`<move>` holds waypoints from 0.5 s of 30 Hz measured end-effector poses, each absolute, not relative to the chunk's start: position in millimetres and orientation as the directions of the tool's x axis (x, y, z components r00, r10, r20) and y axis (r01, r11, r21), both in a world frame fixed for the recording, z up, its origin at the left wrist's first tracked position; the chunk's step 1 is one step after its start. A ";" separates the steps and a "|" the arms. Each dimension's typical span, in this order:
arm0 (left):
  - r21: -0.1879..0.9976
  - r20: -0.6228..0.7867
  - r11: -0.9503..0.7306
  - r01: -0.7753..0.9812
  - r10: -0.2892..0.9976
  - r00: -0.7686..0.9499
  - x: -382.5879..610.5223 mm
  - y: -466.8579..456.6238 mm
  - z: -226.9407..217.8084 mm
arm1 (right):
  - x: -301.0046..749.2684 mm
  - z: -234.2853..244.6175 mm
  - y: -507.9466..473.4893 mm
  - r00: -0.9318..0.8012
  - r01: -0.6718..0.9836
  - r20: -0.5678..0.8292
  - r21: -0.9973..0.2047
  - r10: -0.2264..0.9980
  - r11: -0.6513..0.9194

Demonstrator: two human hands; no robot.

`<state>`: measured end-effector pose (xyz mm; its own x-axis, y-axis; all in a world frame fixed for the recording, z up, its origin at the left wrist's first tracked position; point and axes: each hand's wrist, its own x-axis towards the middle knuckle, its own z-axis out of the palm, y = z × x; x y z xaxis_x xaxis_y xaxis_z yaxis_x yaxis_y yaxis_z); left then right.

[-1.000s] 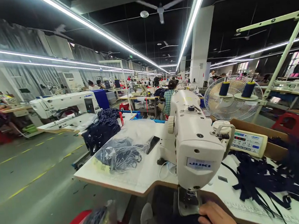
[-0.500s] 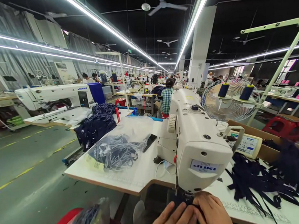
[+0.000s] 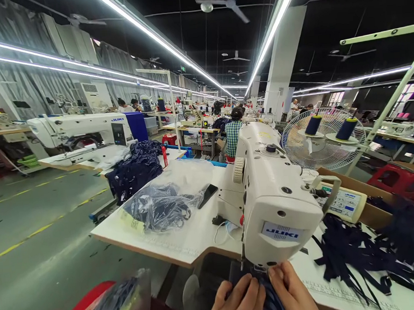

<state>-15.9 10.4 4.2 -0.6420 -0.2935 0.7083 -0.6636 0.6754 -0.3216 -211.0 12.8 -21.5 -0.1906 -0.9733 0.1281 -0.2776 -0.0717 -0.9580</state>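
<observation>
A white JUKI sewing machine [image 3: 278, 202] stands right in front of me, its needle area low at the bottom centre. Dark navy fabric [image 3: 270, 298] lies under it and runs down between my hands. My left hand [image 3: 238, 300] has its fingers curled onto the fabric, left of the needle. Close by on the right, my right hand [image 3: 292, 289] pinches the edge of the same fabric near the presser foot. The fingers partly cover the fabric, and the machine head hides some of the stitching spot.
Navy strips [image 3: 361, 252] lie in a pile at the right, before a cardboard box [image 3: 377, 218] and a control panel [image 3: 343, 201]. Left on the table are a plastic bag of dark pieces [image 3: 161, 208] and a phone [image 3: 208, 195]. Behind stands a fan [image 3: 322, 138].
My hands have moved slightly apart, showing more fabric between them. The left fingers are more curled and the right fingers now pinch. The view has shifted a little.
</observation>
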 end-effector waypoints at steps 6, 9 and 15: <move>-0.426 0.620 0.662 -0.617 -0.283 -0.732 -4.7 2.3 20.5 | -214.8 -28.5 5.2 -0.163 -0.454 0.138 -0.890 -0.977 -0.050; -0.404 0.615 0.672 -0.621 -0.302 -0.728 -5.9 2.3 19.6 | -211.8 -30.7 4.9 -0.225 -0.453 0.084 -0.891 -0.971 0.028; -0.383 0.616 0.679 -0.626 -0.318 -0.721 -7.0 4.0 15.7 | -213.3 -35.8 4.0 -0.222 -0.462 0.099 -0.887 -0.970 0.016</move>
<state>-7.0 4.0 15.7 -0.7208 -0.3178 0.6160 -0.6264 0.6791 -0.3827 -213.3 4.0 -35.8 -0.2223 -0.9700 0.0986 -0.4624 0.0159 -0.8865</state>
